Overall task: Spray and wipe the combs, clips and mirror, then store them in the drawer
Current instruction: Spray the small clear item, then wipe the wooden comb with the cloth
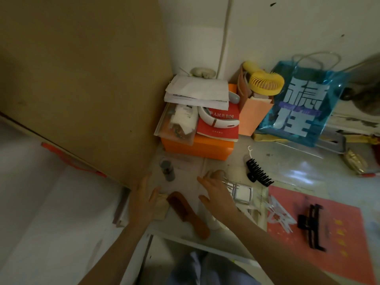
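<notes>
Both hands are empty w/ fingers spread apart: left hand, right hand. The brown comb lies on the table btwn them, at 6 o'clock. It should be picked up by its handle & held flat for spraying.

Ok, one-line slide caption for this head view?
Both hands, left and right, hover open over a cluttered desk beside a brown comb, small mirror and black claw clips.
</notes>
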Motion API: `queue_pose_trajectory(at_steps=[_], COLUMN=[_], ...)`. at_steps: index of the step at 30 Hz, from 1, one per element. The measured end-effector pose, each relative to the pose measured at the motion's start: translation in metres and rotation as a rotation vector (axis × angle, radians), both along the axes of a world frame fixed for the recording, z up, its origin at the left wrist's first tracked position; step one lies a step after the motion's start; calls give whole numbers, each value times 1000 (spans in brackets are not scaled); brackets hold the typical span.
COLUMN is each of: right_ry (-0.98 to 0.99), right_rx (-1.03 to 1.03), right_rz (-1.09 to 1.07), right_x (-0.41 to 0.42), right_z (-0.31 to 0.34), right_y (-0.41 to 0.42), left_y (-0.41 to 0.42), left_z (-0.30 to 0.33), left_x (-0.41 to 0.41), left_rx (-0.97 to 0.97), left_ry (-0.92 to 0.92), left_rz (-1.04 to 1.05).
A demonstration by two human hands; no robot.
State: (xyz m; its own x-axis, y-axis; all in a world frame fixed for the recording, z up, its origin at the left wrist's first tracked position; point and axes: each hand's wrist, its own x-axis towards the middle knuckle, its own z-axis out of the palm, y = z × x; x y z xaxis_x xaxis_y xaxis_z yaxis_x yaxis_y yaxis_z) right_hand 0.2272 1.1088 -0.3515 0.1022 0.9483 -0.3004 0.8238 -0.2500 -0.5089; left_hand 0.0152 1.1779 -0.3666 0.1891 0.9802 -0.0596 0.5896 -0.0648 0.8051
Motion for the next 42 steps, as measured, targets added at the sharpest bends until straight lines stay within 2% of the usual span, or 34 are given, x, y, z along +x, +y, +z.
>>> queue_pose_trajectory(at_steps=[2, 5, 13, 15, 18, 23, 27, 32, 34, 37, 42], right_ry=[-72, -133, -178, -186, -202, -163, -168, -87, 34, 339, 841], right_rx=[-10, -77, -227, -240, -246, -236, -220, -163, -116, -96, -196], right_rz=[41, 101, 209, 218, 206, 175, 164, 88, -8, -188, -324], right_x=[-4, -11, -24, -28, -32, -36, -36, -39, -40, -38, -23], right_z=[0, -3, -14, -17, -18, -16, -8, 4, 10, 22, 39], right_y=[-8, -18, -32, -33, -33, -33, -33, -30, -31, -31, -34], left_y=[-14, -28, -29, -28, -27, -24, -23, -18, -18, -19, -22], left_z=[-17, -41, -60, -60, -61, -50, -29, 2, 17, 38, 61], left_x=[-17, -35, -26, -21, -19, -21, -23, -22, -17, -8, 12], left_rx=[56, 27, -177, -231, -358, -461, -482, -513, -544, -574, -650], left_ry=[215, 469, 724, 654, 468, 121, -122, -286, -366, -433, -504], left_rz=[-79, -135, 30, 102, 219, 320, 338, 254, 200, 97, -110])
